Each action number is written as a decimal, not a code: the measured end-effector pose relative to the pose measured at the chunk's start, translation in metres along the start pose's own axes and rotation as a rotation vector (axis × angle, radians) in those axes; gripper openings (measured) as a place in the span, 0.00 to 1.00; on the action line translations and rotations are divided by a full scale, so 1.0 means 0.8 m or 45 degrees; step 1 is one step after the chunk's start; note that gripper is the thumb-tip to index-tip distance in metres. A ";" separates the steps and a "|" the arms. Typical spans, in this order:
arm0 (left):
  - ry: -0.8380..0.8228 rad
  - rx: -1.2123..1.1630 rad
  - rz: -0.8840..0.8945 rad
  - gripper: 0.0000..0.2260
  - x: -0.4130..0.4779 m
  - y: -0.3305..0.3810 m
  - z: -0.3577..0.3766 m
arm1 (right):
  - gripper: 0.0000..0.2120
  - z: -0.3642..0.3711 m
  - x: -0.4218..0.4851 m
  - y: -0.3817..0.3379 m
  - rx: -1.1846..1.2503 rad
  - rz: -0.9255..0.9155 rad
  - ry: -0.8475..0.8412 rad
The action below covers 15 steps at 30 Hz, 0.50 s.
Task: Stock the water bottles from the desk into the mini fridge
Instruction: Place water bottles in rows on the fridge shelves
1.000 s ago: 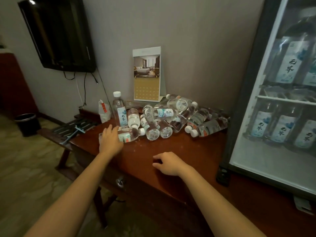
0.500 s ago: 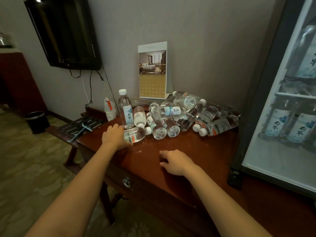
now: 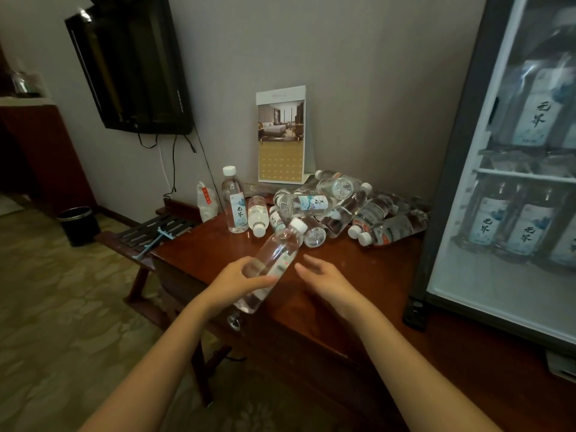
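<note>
We see the left hand gripping a water bottle round its lower half, fingers and thumb curled about the clear body. The bottle is lifted off the desk and hangs over its front part, just short of the pile of bottles. Its long axis runs on a slant from the base, low and nearest us by the desk's front edge, up to the white cap, which points away from us and to the right, toward the pile and the wall. The label is blurred, so we cannot read it.

The right hand sits just beside the bottle on its right, fingers loosely straight and spread, holding nothing; we cannot tell whether a fingertip touches the bottle.

The pile lies on the back of the desk, its bottles on their sides and pointing many ways; at its left end an upright bottle stands with its cap up.

The mini fridge stands on the right end of the desk, with labelled bottles standing upright on its shelves behind the glass.

Against the wall behind the pile leans a calendar; a white packet stands left of the upright bottle; a television hangs on the wall at left, above a slatted rack and a dark bin on the floor.
</note>
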<state>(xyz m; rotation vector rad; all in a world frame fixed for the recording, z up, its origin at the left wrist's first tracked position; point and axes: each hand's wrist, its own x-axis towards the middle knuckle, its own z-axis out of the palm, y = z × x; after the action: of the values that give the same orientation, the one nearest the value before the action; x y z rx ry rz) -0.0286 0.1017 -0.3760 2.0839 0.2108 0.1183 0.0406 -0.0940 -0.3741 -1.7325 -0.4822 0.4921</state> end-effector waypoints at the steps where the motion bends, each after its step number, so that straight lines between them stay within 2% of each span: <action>1: -0.099 -0.141 0.018 0.23 -0.005 0.010 0.010 | 0.25 -0.005 -0.006 -0.006 0.146 -0.014 -0.044; 4: -0.372 -0.479 0.031 0.25 -0.009 0.036 0.044 | 0.20 -0.027 -0.025 -0.017 0.375 -0.150 -0.167; 6: -0.502 -0.699 0.035 0.24 -0.007 0.050 0.069 | 0.22 -0.046 -0.039 -0.024 0.416 -0.216 -0.155; 11: -0.775 -0.937 0.065 0.24 -0.002 0.089 0.131 | 0.24 -0.095 -0.070 -0.032 0.285 -0.223 0.132; 15: -0.858 -0.973 0.116 0.24 0.000 0.113 0.168 | 0.26 -0.127 -0.096 -0.032 0.282 -0.229 0.373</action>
<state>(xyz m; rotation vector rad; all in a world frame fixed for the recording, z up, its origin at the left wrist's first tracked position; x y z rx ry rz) 0.0033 -0.0570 -0.3645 1.2728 -0.3032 -0.3928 0.0336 -0.2134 -0.3232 -1.4998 -0.3544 0.1522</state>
